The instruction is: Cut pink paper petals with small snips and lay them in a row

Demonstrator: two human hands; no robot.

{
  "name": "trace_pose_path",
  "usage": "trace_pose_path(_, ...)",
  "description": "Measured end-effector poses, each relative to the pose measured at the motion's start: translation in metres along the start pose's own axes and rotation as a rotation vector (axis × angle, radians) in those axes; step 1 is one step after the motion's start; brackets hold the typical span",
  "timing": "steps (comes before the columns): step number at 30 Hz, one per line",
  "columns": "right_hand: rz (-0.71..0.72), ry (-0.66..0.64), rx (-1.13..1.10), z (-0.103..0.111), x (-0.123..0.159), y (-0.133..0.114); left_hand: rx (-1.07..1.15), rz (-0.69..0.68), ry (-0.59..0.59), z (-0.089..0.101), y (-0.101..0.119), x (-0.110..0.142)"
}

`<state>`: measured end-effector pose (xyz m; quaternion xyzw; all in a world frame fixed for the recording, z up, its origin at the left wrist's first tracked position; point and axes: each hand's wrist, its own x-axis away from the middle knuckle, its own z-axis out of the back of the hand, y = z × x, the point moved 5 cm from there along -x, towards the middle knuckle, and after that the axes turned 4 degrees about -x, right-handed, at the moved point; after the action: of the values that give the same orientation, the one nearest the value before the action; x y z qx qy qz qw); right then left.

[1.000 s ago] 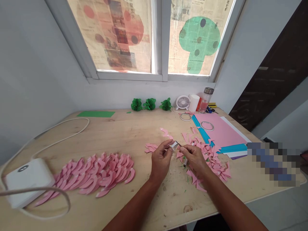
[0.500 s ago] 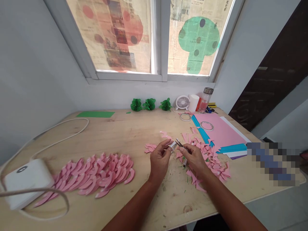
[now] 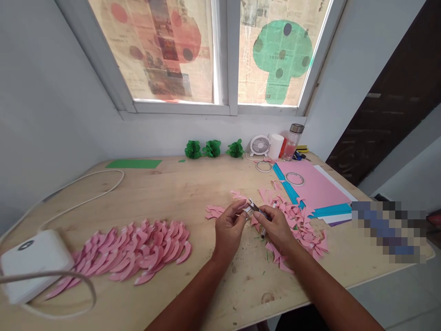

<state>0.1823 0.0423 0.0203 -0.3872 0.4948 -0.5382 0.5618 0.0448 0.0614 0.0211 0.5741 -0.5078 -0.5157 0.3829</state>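
Pink curved paper petals (image 3: pixel 138 250) lie in rows at near left on the wooden table (image 3: pixel 193 184). Centre: left hand (image 3: pixel 229 230) pinches a small pale strip (image 3: pixel 246 210); right hand (image 3: pixel 275 227) grips thin tweezers (image 3: pixel 257 208) touching it. Pink scraps (image 3: pixel 303 225) lie right.

Two bare forearms enter from the lower edge and taper towards the wrists, ending in the left hand (image 3: pixel 229 230) and right hand (image 3: pixel 275 229). No sleeve, cuff, glove, ring, watch or bracelet shows on either arm as far as the frame reaches. Fingers (image 3: pixel 237 208) are slender with short, unpainted nails; knuckles and tendons stand out on the backs of both hands
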Motion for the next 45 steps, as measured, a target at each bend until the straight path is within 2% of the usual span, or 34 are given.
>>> trace_pose_path(16,0.01,-0.032,-0.033,-0.0026,0.0016,-0.0041,-0.005,-0.022,-0.036,-0.001,-0.0066,0.0005)
trace_pose_path(36,0.022,0.007,0.021,-0.0024,0.0007,-0.0018,0.061,-0.037,-0.045,-0.0038,-0.0074,0.0007)
trace_pose_path(45,0.025,0.009,0.032,-0.0014,0.0009,-0.0005,0.029,0.004,-0.042,-0.0033,-0.0049,0.0008)
